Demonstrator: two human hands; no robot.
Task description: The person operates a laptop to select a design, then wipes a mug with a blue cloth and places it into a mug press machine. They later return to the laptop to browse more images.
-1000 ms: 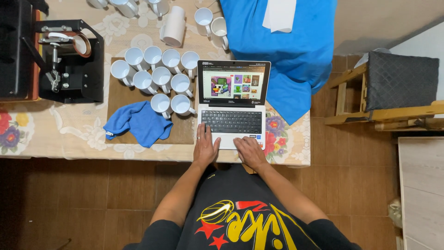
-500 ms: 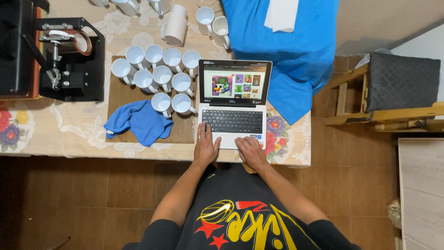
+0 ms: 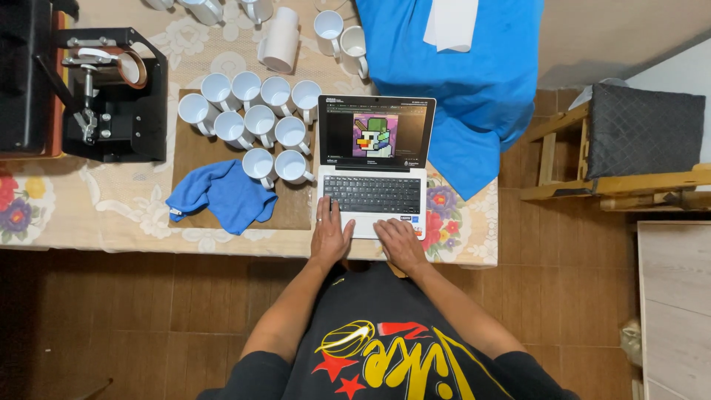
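Laptop [image 3: 375, 167]: small, pale-cased, black keyboard, lid open; stands at the near edge of the table [image 3: 96, 222], just right of the brown mat [image 3: 194, 152]; screen lit and filled by one blocky cartoon picture of a duck-like figure on a dark page; judged from this, an image is already up on the screen, and nothing shows it printed or put on any mug.

Left hand [image 3: 330, 238]: flat, fingers spread and loose, gripping nothing; rests on the left of the palm rest with fingertips at the lowest row of keys.

Right hand [image 3: 400, 243]: also flat and holding nothing; lies on the right of the palm rest, about the touchpad area; whether a finger presses cannot be told; both hands touch the laptop, which sits directly ahead of the person's body.

White mugs [image 3: 252, 122]: a cluster of blank ones, upright, mouths up, on the brown mat just left of the laptop; all appear plain, so the decorating work seems to lie ahead.

Blue cloth [image 3: 222, 194]: crumpled on the mat's near corner, beside the nearest mugs.

Further mugs [image 3: 339, 33]: a few at the table's far edge; one white cylinder lies on its side.

Mug press [image 3: 111, 92]: black, at the left, well apart from the hands; looks empty.

Blue fabric [image 3: 463, 81]: draped over the right end of the table, a white sheet [image 3: 452, 22] on it.

Wooden chair [image 3: 629, 148]: right of the table, dark cushion on top.
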